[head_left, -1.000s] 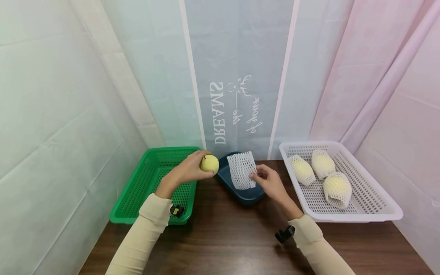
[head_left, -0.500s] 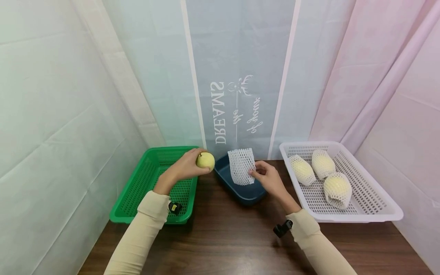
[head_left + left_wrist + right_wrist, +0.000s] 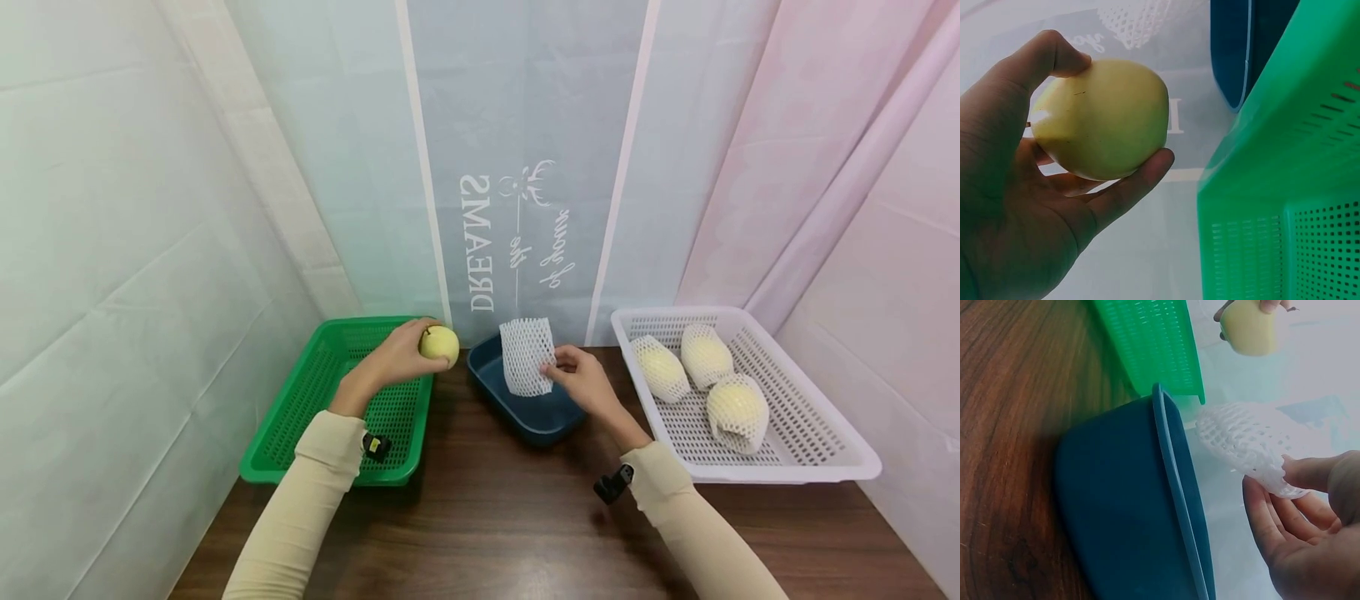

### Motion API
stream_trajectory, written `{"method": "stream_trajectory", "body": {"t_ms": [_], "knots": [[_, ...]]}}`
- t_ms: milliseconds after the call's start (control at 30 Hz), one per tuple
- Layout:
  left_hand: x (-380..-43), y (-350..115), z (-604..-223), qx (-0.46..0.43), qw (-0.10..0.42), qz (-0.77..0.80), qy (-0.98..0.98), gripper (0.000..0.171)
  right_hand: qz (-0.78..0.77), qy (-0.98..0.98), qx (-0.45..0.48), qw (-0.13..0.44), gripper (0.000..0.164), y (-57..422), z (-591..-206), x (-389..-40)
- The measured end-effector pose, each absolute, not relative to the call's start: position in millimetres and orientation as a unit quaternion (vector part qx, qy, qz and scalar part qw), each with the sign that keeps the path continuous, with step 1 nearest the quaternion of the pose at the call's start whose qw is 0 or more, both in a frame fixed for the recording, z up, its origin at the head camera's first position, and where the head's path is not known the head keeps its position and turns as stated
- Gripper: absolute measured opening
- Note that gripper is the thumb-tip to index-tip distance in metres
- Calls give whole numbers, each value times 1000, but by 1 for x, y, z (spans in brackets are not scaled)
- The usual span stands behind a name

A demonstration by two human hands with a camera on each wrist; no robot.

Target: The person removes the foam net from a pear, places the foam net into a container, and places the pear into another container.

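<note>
My left hand [image 3: 397,358] grips a yellow-green pear [image 3: 439,346] above the right rim of the green basket; in the left wrist view the thumb and fingers curl round the pear [image 3: 1107,119], its stem toward the palm. With thumb and fingertips my right hand [image 3: 588,383] pinches one edge of a white foam net sleeve [image 3: 527,357]. The sleeve hangs over the dark blue bin [image 3: 525,417], and in the right wrist view the sleeve [image 3: 1244,437] looks slack, with no fruit seen inside. Pear and sleeve are apart.
On the left stands the green basket [image 3: 270,433], partly covered by my left arm. At the right, a white basket [image 3: 817,433] holds three net-wrapped fruits [image 3: 737,410]. Brown wooden tabletop [image 3: 487,517] lies in front, and a printed curtain [image 3: 525,100] hangs behind.
My left hand has drawn the pear to the left, away from the sleeve. The right hand has lifted the sleeve slightly upward in the head view. Both grips stay the same.
</note>
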State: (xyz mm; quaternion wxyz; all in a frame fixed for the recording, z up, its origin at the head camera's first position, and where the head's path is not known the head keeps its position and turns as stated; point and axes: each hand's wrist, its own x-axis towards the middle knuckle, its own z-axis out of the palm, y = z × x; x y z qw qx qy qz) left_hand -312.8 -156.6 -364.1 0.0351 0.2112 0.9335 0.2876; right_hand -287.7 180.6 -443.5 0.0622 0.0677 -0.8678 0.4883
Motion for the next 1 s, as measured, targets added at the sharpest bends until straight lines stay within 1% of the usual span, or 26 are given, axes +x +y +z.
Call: {"method": "stream_trajectory", "body": {"t_ms": [167, 467, 867, 1000], "knots": [[-316, -162, -364, 211, 37, 291, 932, 70, 482, -873, 62, 45, 37, 181, -444, -292], [-325, -171, -369, 209, 34, 298, 931, 68, 475, -876, 80, 36, 32, 180, -445, -301], [-332, -179, -369, 205, 30, 304, 930, 64, 474, -877, 76, 2, 37, 176, -447, -312], [-336, -183, -369, 202, 35, 312, 928, 65, 470, -879, 79, -6, 40, 175, -450, -317]]}}
